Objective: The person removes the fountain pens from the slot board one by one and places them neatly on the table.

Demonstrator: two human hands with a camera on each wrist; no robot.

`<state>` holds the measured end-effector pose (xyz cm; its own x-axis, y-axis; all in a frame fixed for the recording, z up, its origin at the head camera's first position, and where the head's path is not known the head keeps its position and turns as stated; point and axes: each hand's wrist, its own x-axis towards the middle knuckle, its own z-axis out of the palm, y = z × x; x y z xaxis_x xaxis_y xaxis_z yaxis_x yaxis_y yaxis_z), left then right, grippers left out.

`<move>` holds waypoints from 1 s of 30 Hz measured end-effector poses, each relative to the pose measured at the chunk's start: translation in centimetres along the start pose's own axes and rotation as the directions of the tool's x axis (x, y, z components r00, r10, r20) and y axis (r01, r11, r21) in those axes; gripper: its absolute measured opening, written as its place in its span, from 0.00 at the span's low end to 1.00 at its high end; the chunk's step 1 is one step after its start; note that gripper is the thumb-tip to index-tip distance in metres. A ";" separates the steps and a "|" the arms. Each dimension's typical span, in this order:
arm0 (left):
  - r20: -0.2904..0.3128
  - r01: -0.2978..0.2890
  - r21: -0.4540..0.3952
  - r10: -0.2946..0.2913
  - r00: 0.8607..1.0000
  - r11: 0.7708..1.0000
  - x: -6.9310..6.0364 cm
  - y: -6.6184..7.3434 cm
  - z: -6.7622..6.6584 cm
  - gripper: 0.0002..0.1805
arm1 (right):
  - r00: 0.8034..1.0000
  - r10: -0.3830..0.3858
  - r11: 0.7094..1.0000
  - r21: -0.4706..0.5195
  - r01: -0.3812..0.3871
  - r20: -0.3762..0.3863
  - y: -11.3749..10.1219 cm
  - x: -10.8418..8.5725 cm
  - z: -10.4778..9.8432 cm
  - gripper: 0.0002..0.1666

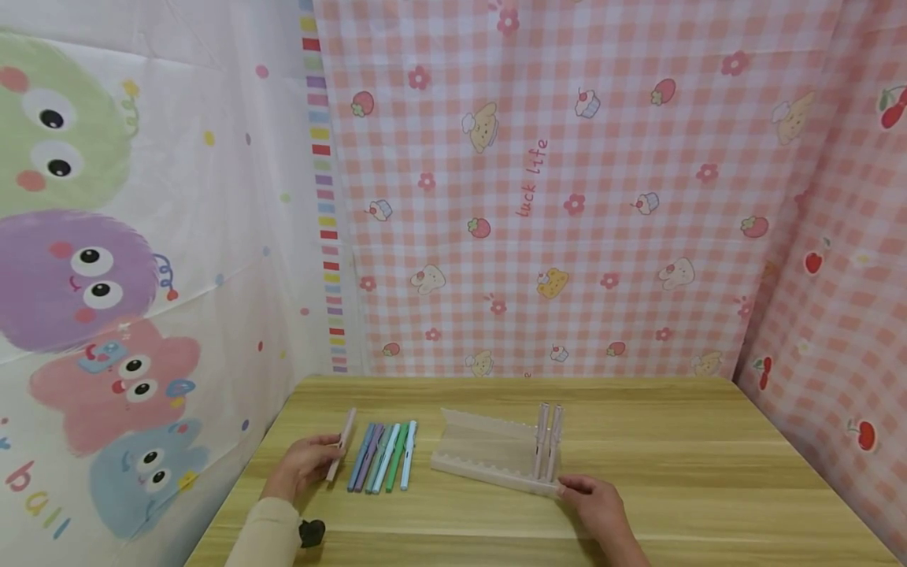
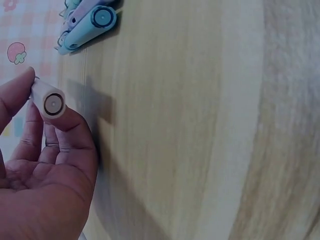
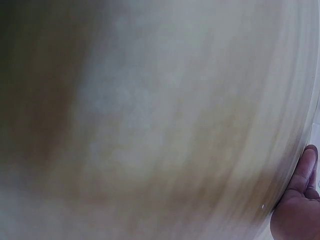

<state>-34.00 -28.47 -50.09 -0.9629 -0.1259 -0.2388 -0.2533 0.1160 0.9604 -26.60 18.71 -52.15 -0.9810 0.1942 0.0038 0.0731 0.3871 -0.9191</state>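
Observation:
My left hand (image 1: 301, 466) pinches a pale pink pen (image 1: 342, 445) between thumb and fingers, at the left of the table. In the left wrist view, the round end of that pen faces the camera. Just right of it lies a row of several blue, purple and green pens (image 1: 392, 457), side by side. A clear plastic pen tray (image 1: 489, 475) with notched edges is farther right. Two pale pinkish pens (image 1: 542, 445) lie across its right end. At the tray's near right corner, my right hand (image 1: 595, 504) grips the edge; the right wrist view barely catches this hand.
The wooden table (image 1: 673, 449) reaches back to a pink checked curtain (image 1: 609, 236). Printed cloths hang on the left and right sides. A small black device (image 1: 312, 533) sits at the left wrist.

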 end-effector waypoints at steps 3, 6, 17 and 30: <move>0.007 -0.007 0.012 0.007 1.000 1.000 0.0 0.0 0.1 0.27 | 1.000 0.003 1.000 0.001 -0.003 0.000 0.0 0.0 0.0 0.11; 0.009 -0.009 0.021 0.009 1.000 1.000 -0.1 0.1 0.2 0.27 | 1.000 0.005 1.000 0.003 -0.005 0.001 0.0 0.0 0.0 0.11; 0.001 -0.017 0.064 0.017 1.000 0.998 0.2 0.1 0.7 0.23 | 1.000 -0.003 1.000 0.008 0.003 -0.001 0.0 0.0 0.1 0.12; -0.024 -0.001 0.136 0.004 1.000 0.991 -0.2 0.7 1.3 0.21 | 1.000 -0.011 1.000 0.011 0.011 -0.005 0.0 0.0 0.1 0.12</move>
<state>-34.15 -27.07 -49.55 -0.9614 -0.1490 -0.2313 -0.2629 0.2490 0.9322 -26.65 18.64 -52.16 -0.9808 0.1945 0.0158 0.0604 0.3796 -0.9232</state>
